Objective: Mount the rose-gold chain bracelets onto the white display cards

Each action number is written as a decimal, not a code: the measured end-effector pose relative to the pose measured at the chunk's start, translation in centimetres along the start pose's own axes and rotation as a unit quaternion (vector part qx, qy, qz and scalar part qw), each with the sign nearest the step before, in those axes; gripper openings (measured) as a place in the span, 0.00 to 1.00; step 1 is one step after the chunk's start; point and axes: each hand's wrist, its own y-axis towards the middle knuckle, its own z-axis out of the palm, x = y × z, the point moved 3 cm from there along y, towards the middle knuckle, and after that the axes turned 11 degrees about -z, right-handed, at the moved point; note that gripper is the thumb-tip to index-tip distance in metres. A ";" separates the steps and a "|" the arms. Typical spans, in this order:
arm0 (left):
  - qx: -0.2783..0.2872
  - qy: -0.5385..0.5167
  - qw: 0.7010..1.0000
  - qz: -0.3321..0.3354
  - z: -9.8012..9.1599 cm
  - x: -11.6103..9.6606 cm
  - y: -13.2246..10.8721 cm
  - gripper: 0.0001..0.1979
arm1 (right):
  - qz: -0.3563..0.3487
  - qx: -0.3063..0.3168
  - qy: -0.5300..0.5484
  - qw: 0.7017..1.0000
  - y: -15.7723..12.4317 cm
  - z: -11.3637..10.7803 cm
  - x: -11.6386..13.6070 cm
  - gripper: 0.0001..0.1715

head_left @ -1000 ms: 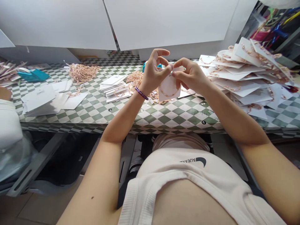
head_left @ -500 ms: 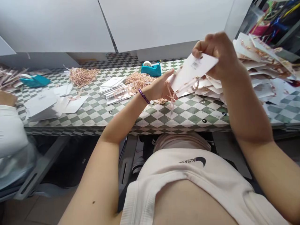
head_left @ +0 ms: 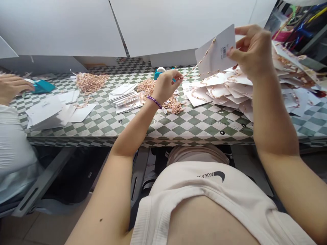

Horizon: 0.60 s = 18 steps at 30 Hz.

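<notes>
My right hand point(head_left: 251, 51) pinches a white card point(head_left: 208, 56) by its right edge and holds it raised above the table. The card bears a small barcode label. A pink beaded chain point(head_left: 206, 52) runs over the card and stretches left to my left hand point(head_left: 167, 83), whose fingertips are closed on its end. Below the left hand lies a heap of pink beaded chains point(head_left: 176, 104). Beneath the raised card, white cards with chains on them point(head_left: 217, 90) are piled across the table.
A stack of white cards point(head_left: 124, 90) lies left of my left hand, and a teal tape dispenser point(head_left: 157, 74) stands behind it. At far left, a co-worker's hand point(head_left: 12, 86) is at another teal tape dispenser point(head_left: 43, 86), near loose cards point(head_left: 44, 110) and a chain bundle point(head_left: 90, 82).
My right hand has lifted and turned the card. My left hand has moved left and up, away from the card, drawing the chain taut. The co-worker's hand has come to the tape dispenser.
</notes>
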 end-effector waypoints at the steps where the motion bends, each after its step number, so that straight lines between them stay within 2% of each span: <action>1: -0.036 0.048 0.997 0.045 -0.3 -0.5 -0.2 0.07 | -0.003 0.006 -0.024 1.000 0.1 0.2 -0.3 0.32; 3: -0.057 0.121 0.983 0.126 -0.7 -1.7 -0.8 0.10 | -0.010 0.004 -0.067 0.998 0.0 0.6 -0.5 0.27; 5: -0.034 0.165 0.969 0.179 -0.8 -3.0 -1.4 0.11 | -0.002 0.039 -0.067 0.997 -0.4 1.6 -0.2 0.25; 9: 0.023 0.189 0.955 0.226 -0.7 -4.7 -2.5 0.10 | 0.054 0.180 -0.008 0.982 -1.6 4.0 1.5 0.22; 11: 0.047 0.191 0.954 0.227 -0.7 -5.1 -2.7 0.10 | 0.088 0.239 0.030 0.967 -2.2 5.0 2.4 0.23; 14: 0.065 0.204 0.959 0.185 -0.6 -5.2 -2.9 0.11 | 0.124 0.294 0.083 0.944 -3.0 6.0 3.0 0.29; 18: 0.082 0.228 0.955 0.171 -0.4 -5.5 -3.2 0.03 | 0.164 0.378 0.132 0.902 -4.0 7.1 2.4 0.37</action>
